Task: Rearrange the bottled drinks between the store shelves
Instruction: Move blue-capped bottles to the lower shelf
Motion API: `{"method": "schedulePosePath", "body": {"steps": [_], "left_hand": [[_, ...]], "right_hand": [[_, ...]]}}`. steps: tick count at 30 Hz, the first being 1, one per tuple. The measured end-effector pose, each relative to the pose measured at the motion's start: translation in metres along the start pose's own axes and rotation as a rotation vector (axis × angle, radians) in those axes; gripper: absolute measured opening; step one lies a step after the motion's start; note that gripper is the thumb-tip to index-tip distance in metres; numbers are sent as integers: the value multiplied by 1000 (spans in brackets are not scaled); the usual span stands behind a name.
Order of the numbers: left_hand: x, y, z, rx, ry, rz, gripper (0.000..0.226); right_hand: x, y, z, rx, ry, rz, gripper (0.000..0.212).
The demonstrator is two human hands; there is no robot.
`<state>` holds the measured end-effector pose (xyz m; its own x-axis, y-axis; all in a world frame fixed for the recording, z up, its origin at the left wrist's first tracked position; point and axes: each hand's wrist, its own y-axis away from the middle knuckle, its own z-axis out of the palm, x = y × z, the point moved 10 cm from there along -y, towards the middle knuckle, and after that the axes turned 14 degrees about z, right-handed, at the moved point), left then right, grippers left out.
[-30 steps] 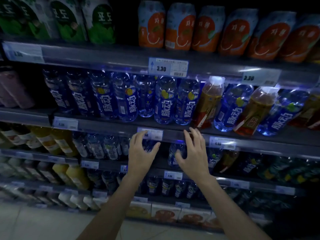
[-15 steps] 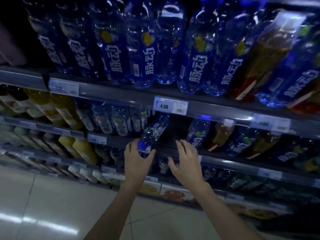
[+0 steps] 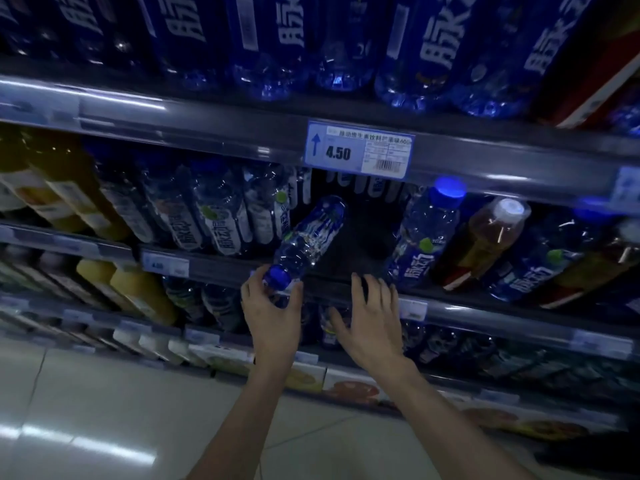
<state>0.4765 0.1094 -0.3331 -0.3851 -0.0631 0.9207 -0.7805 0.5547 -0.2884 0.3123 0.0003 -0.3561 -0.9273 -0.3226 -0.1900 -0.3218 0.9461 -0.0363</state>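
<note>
A clear blue-capped drink bottle (image 3: 308, 240) lies tipped over on the middle shelf (image 3: 349, 275), cap toward me, in a dark gap between upright rows. My left hand (image 3: 272, 315) curls around its cap end. My right hand (image 3: 372, 323) hovers open just right of it at the shelf's front edge, holding nothing. An upright blue-labelled bottle (image 3: 424, 237) stands right of the gap, and an amber tea bottle (image 3: 485, 242) beside that.
Large blue bottles (image 3: 277, 46) fill the shelf above, over a 4.50 price tag (image 3: 358, 152). Yellow juice bottles (image 3: 62, 192) stand at left. Lower shelves hold more bottles and cartons (image 3: 349, 386). Pale tiled floor (image 3: 104, 417) lies below.
The view dropped from the upper shelves to the middle one. Both hands lowered with it; my left hand has closed around the cap end of the tipped bottle.
</note>
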Motion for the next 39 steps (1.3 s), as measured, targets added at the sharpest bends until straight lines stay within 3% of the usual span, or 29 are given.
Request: {"method": "schedulePosePath", "body": {"steps": [10, 20, 30, 35, 39], "left_hand": [[-14, -2, -5, 173, 228, -165, 42], [54, -28, -39, 307, 331, -2, 45], [101, -71, 8, -21, 346, 154, 45], [89, -88, 33, -33, 242, 98, 46], [94, -98, 57, -98, 211, 149, 51]], "right_hand": [[2, -1, -7, 30, -5, -19, 72], [5, -2, -8, 37, -3, -33, 75], [5, -1, -7, 24, 19, -27, 80], [5, 0, -6, 8, 2, -40, 80], [5, 0, -6, 21, -1, -49, 81]]}}
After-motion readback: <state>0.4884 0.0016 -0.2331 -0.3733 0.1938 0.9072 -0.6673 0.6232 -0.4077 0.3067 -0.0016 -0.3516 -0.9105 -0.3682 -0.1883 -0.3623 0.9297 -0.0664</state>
